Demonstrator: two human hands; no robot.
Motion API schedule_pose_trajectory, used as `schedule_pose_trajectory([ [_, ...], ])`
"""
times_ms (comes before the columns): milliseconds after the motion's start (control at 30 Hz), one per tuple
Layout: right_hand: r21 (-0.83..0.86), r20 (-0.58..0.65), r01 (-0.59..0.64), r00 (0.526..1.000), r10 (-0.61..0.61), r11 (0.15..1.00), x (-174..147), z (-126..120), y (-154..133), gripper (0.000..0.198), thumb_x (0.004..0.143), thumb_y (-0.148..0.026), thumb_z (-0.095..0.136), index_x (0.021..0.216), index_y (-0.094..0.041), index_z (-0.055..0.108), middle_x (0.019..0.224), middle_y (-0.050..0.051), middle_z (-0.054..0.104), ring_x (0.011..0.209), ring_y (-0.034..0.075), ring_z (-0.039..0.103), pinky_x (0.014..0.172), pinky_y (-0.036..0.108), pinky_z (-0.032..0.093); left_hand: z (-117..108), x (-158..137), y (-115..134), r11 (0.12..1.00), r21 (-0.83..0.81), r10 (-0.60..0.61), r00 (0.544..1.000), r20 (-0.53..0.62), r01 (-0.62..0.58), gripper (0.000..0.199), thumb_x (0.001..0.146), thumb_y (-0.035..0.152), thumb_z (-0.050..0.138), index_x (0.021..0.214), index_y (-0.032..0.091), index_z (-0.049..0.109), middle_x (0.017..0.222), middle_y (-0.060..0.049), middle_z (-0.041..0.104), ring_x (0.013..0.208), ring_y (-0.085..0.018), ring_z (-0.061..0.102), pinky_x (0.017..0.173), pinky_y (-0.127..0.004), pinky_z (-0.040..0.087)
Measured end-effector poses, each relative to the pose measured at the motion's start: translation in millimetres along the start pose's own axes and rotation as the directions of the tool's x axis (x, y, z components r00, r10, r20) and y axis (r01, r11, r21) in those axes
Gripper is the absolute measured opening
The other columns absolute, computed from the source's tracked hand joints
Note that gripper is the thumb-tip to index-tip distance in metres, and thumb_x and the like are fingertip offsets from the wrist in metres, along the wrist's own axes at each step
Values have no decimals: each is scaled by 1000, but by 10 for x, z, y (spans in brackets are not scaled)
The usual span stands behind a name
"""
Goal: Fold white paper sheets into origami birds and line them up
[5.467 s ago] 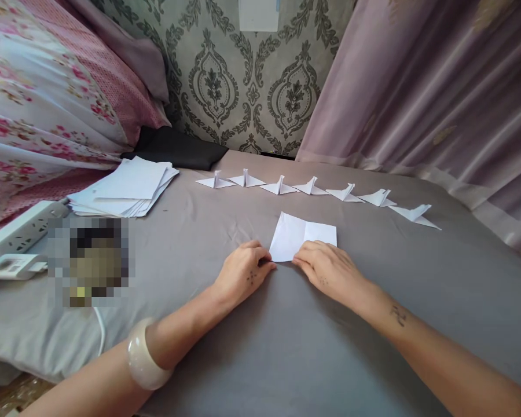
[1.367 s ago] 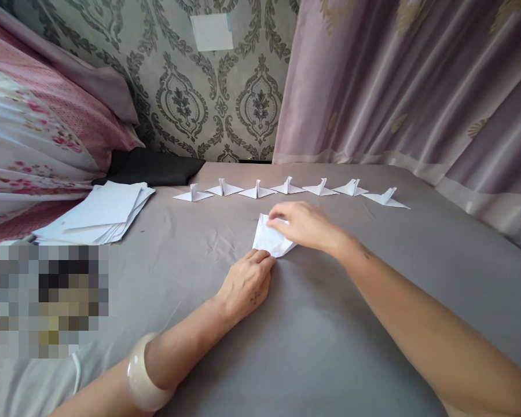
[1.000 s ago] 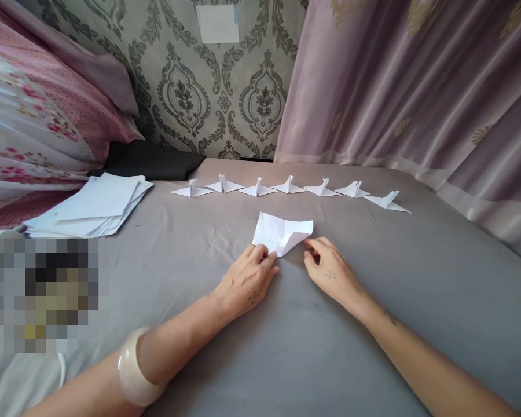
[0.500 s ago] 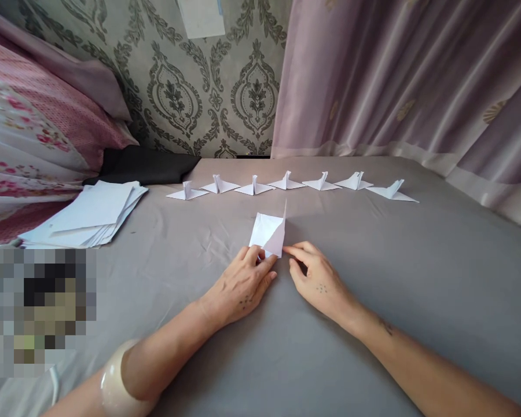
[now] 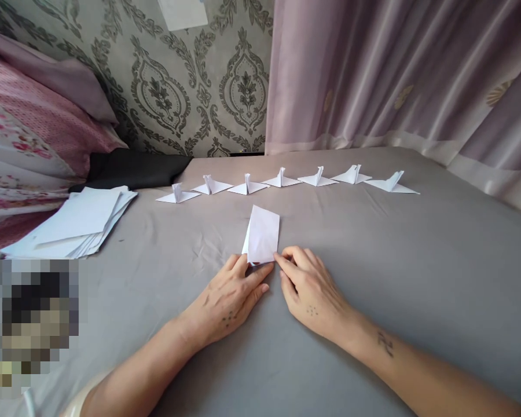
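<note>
A small folded piece of white paper [image 5: 264,231] lies on the grey cloth in front of me, its upper flap lifted a little off the layer beneath at the left. My left hand [image 5: 232,295] holds it down at the lower left, with some fingertips hidden under the flap and the index finger stretched along the bottom edge. At the lower right corner, the index fingertip of my right hand [image 5: 310,284] touches the paper. The right thumb stands apart from that finger, and the right hand grips nothing.
Several folded white paper birds [image 5: 282,179] stand in a row beyond the paper. A stack of white sheets [image 5: 78,217] lies at the left, by a black cloth [image 5: 134,169]. Purple curtains [image 5: 351,75] hang behind at the right. A blurred patch covers the lower left.
The flap that stood up at the paper's right side now lies over most of its inner face. My right hand has shifted slightly left with the corner. The view has turned slightly.
</note>
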State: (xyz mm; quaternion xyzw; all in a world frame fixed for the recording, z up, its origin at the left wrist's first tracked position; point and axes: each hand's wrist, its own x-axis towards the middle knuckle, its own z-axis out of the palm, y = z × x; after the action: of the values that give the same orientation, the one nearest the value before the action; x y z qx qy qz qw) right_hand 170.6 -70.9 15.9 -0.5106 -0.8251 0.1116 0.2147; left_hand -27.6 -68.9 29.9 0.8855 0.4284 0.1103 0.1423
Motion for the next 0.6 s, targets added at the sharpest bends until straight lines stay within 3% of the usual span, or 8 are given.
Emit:
schedule_pose_trajectory([
  [67,-38,17,18,1000,-17,999,-16,-7,-23,43,87,-11,41,127,-17,55,108,10,57,92,23,51,82,39,45,-34,-7,-12,998,-61,8,1000,-7,-9,37,98,30,38,132,24,52,101,-9,53,94,-22,50,85,-38,48],
  [167,-77,40,28,999,-25,997,-36,-5,-55,46,88,-14,42,133,-16,50,113,12,56,96,25,49,83,42,44,-68,-6,-40,984,-173,-50,998,-39,43,23,96,28,43,105,23,63,93,-6,55,89,-18,54,78,-30,49],
  [300,-95,53,44,998,-39,995,-53,0,-89,47,89,-18,42,135,-14,48,115,14,56,100,27,49,86,44,43,-31,-4,-95,931,-301,-252,960,-121,207,12,89,27,55,81,20,50,84,0,56,76,-14,57,67,-25,49],
  [433,-57,45,20,999,-17,998,-33,-11,-72,46,88,-17,41,134,-17,50,113,12,57,99,26,50,85,43,44,50,14,-136,891,-366,-361,910,-207,270,18,88,26,57,102,23,46,95,1,60,79,-13,64,70,-26,53],
  [533,28,56,-60,997,58,998,19,-22,-10,46,86,-12,38,128,-20,56,112,9,57,97,23,52,87,41,44,80,52,-119,950,-219,-273,932,-241,221,34,91,24,52,124,28,42,115,-4,54,80,-12,65,71,-27,55],
  [600,102,65,-117,992,111,988,59,-23,43,47,84,-8,37,124,-22,59,112,7,58,100,21,53,90,39,44,82,79,-89,982,-53,-190,951,-245,183,28,94,25,46,122,28,47,125,-8,46,84,-13,65,67,-27,55],
])
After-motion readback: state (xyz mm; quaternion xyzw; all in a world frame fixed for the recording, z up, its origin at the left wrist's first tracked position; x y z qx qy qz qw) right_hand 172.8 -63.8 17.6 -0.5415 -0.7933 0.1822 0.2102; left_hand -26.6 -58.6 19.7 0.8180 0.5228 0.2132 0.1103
